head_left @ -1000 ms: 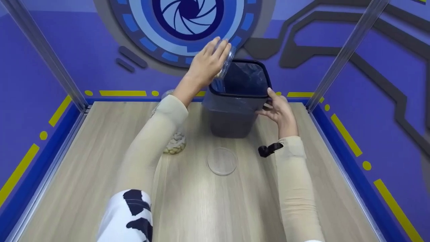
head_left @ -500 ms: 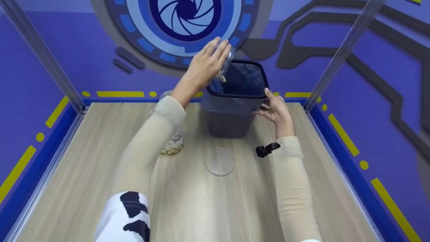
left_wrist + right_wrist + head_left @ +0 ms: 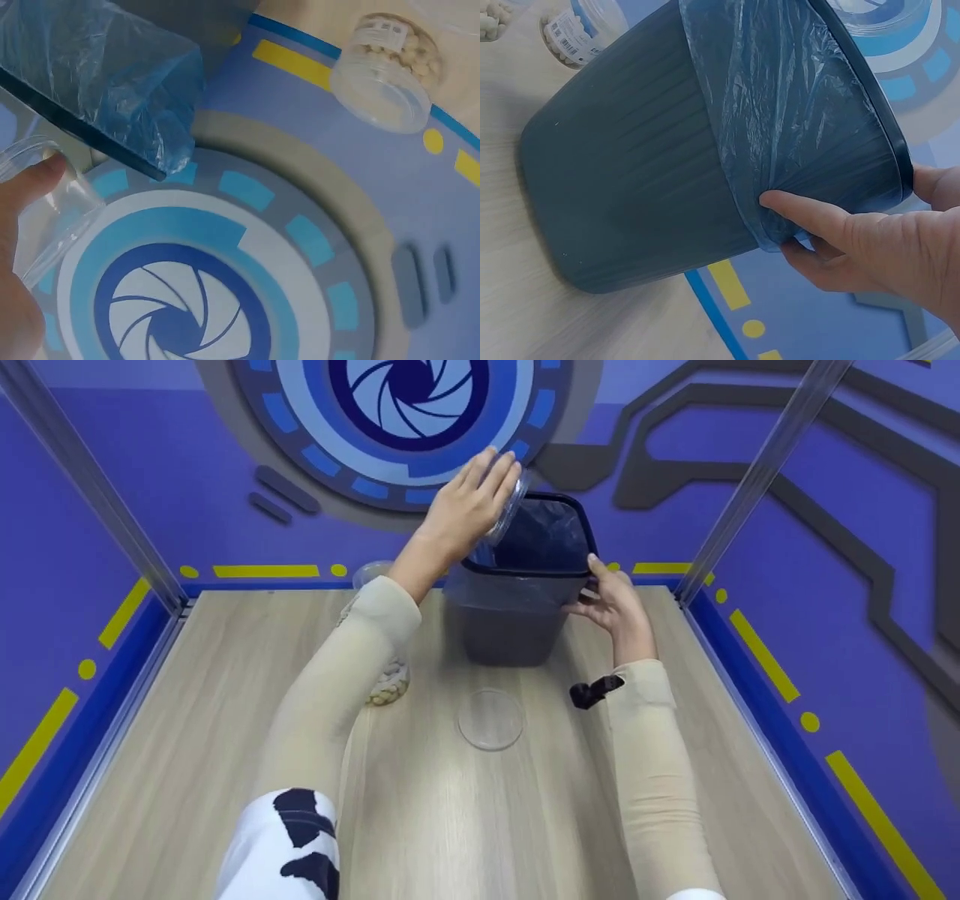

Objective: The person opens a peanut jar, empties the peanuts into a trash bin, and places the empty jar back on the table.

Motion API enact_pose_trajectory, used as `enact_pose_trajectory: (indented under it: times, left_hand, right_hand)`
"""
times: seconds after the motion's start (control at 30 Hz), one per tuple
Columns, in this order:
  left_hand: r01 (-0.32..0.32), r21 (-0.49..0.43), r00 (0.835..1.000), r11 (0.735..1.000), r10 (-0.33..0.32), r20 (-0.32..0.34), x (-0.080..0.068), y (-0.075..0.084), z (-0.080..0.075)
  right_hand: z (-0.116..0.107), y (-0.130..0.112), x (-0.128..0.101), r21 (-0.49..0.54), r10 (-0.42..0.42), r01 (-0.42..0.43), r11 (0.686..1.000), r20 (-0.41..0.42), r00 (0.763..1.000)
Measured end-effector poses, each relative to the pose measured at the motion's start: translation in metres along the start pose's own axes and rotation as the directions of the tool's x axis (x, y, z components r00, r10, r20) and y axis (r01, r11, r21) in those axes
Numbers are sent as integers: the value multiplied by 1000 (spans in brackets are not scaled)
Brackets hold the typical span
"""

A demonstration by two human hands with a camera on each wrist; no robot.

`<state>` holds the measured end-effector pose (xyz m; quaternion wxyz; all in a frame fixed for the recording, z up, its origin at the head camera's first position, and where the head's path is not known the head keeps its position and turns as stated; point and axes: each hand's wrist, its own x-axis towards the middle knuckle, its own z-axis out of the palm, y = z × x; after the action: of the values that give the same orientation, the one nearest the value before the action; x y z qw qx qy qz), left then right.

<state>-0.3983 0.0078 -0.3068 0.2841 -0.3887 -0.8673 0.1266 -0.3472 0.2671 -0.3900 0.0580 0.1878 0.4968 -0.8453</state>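
My left hand (image 3: 469,502) grips a clear plastic jar (image 3: 511,510), tipped mouth-down over the left side of the dark waste bin (image 3: 514,634). In the left wrist view, the thumb presses on that jar (image 3: 64,214); a small pale piece appears near the thumb. My right hand (image 3: 619,604) holds the bin's right rim, with the thumb at the rim and fingers against the outer wall and the liner bag (image 3: 742,127). A clear round lid (image 3: 491,720) lies flat on the table. Beyond the left forearm stands a labelled clear jar (image 3: 405,49) of pale pieces.
Another jar of pale pieces (image 3: 390,682) is partly hidden by the left forearm. Behind the bin rises a patterned blue-purple wall (image 3: 255,450). Side panels with metal posts (image 3: 780,465) border the wooden table (image 3: 420,810).
A pale piece seen at the tipped jar's mouth half a second ago no longer shows there in the head view. Left hand has shifted slightly; right hand keeps its hold on the bin.
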Motion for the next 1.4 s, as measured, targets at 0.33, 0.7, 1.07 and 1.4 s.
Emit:
enact_pose_trajectory:
  times: [0.33,0.7,1.07,1.4]
  left_hand:
    - [-5,-2,1000,1000,5,0,2,3,5]
    - [16,28,967,999,-8,-254,-6,8,22]
    - [267,-400,921,877,-355,-164,-30,12,13]
    - [399,-685,773,610,-625,-106,-76,17,3]
  right_hand:
    - [-2,-2,-2,-1,-2,2,1000,-18,1000]
    - [-2,0,-1,-13,-5,5,1000,10,1000]
    - [0,4,1,-4,10,-10,1000,-6,1000]
    - [0,2,0,3,4,-4,1000,-9,1000]
